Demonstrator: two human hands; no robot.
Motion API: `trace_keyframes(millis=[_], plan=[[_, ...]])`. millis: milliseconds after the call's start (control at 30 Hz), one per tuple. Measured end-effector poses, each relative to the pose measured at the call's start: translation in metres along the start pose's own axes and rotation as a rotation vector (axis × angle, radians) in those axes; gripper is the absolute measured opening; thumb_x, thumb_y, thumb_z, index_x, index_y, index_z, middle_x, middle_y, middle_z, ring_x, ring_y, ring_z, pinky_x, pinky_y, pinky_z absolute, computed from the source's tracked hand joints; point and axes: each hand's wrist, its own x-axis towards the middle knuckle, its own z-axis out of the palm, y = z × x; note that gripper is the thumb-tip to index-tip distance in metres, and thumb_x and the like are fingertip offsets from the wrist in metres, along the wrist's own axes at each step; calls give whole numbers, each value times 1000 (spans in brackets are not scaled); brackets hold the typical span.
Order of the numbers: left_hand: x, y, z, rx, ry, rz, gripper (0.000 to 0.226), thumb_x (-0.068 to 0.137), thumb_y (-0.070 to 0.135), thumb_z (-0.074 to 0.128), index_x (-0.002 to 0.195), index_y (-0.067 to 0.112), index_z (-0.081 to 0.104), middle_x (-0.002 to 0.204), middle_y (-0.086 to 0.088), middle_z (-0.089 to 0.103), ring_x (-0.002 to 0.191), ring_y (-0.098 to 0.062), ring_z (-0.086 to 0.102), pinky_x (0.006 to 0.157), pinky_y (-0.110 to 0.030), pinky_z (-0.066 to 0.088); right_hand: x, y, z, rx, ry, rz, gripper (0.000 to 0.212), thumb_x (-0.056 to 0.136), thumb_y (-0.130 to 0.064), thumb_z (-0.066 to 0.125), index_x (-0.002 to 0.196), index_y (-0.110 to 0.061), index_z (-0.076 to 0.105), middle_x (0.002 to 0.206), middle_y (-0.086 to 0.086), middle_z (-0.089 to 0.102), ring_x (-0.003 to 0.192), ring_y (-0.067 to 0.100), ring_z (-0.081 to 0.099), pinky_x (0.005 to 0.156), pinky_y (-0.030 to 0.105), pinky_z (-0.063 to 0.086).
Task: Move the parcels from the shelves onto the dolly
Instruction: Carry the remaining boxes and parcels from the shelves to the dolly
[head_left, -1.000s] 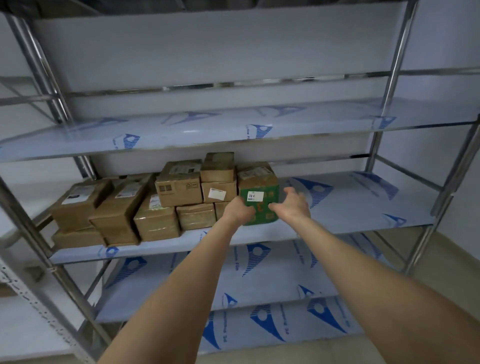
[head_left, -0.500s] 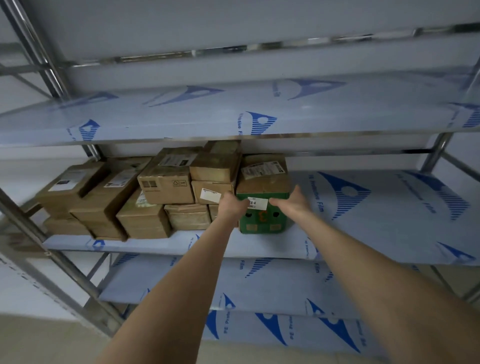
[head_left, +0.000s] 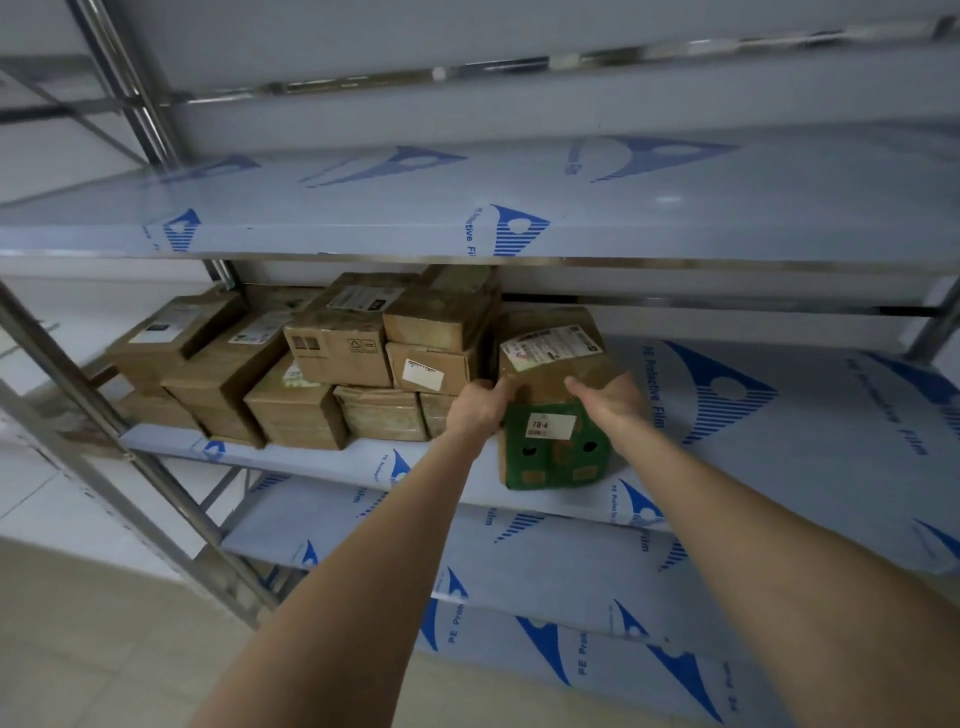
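1. Parcels (head_left: 337, 364) of plain cardboard are stacked in two layers on the left part of the middle shelf (head_left: 779, 457), and several carry white labels.
2. Just right of that stack, a brown parcel (head_left: 550, 358) is seen on top of a green box (head_left: 553, 452). Both sit at the near edge of the same shelf.
3. A white label reading "78-4" is stuck on the near face of the green box.
4. The brown parcel is tilted, so that its labelled top is turned towards the camera.
5. The left hand (head_left: 475, 410) is curled round the near left corner of the brown parcel, at the level where it meets the green box.
6. The right hand (head_left: 613, 402) is closed on the near right corner, with the thumb laid across the front face.
7. Whether the green box is gripped as well cannot be told.
8. The upper shelf (head_left: 363, 208), the middle shelf and the lower shelf (head_left: 545, 561) are covered in pale film printed with blue marks.
9. A metal upright (head_left: 130, 452) is seen at the near left, with a beige floor (head_left: 104, 649) below it.
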Motion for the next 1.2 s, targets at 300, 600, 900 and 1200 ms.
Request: trace_keyframes(millis=[300,600,900,1200], plan=[[-78,1,32,138,-54,-140,45,99,46,37,117,6,51,96,-14,65,78,-29,69,70,-37,59,-34,44,-59,70,-96,31,46,72,-45,81,93,-13,55,101,10,66,89,27,67,79,40,57],[-102,-13,46,85,-7,-178,40,95,41,51,114,5,54,106,-11,61,94,-27,64,77,-36,55,-71,87,-87,330,-303,156,51,77,-18,81,109,-11,43,118,11,56,117,31,54,92,50,51],[-67,-7,41,-120,115,-4,77,85,28,65,147,31,20,125,-10,59,103,-27,63,87,-45,55,-69,100,-93,380,-431,258,67,70,-16,86,125,-11,47,126,12,56,118,30,55,80,41,58],[-70,-16,38,-319,63,-106,53,86,23,67,130,16,38,109,-11,62,89,-25,62,77,-45,53,-75,105,-91,302,-489,264,46,74,-9,82,109,-14,52,102,8,61,93,24,61,83,43,58]])
